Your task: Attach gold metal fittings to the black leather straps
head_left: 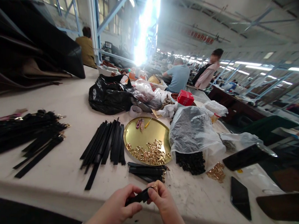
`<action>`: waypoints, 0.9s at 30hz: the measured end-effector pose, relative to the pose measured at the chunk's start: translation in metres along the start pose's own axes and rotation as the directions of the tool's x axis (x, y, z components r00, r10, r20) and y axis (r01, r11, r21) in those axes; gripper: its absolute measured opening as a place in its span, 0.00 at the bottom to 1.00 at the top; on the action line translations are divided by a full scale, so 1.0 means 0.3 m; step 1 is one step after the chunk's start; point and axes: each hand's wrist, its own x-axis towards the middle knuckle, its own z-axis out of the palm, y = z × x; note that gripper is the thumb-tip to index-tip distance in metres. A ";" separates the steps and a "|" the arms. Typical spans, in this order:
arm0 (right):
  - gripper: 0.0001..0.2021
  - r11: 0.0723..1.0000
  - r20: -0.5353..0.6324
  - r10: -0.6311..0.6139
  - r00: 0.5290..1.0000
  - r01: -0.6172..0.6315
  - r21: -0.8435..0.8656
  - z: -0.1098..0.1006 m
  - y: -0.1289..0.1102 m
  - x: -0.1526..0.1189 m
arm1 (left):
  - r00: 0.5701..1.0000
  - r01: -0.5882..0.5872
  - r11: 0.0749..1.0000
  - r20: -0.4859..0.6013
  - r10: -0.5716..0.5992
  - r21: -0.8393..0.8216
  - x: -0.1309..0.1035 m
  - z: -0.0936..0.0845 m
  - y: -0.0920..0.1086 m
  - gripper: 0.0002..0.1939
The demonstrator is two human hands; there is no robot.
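Both my hands meet at the table's near edge over one black strap (138, 197). My left hand (118, 204) grips the strap's left part. My right hand (162, 200) pinches its right end, where a small gold buckle shows at my fingertips. Just beyond my hands lies a short stack of black straps with gold buckles (147, 171). Behind that sits a round gold tray (141, 134) with several loose gold buckles (149, 154) in it.
A fan of black straps (104, 146) lies left of the tray, a bigger pile (25, 132) at far left. Plastic bags (192, 133), small black parts (191, 163), more gold buckles (216, 172) and a phone (239, 197) lie to the right. People work farther back.
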 end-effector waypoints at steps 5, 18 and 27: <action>0.16 0.987 -0.144 -0.059 0.988 0.037 -0.154 0.019 0.030 0.007 | 1.000 0.005 0.999 -0.015 -0.006 -0.046 0.007 0.022 0.001 0.12; 0.15 0.996 -0.105 0.064 0.992 -0.070 -0.061 0.038 0.038 -0.011 | 0.980 0.187 0.945 0.122 -0.159 -0.268 0.007 0.004 -0.046 0.13; 0.14 0.986 -0.127 -0.032 0.991 0.011 -0.169 0.037 0.043 -0.019 | 0.979 0.194 0.967 0.097 -0.180 -0.167 0.023 0.009 -0.040 0.09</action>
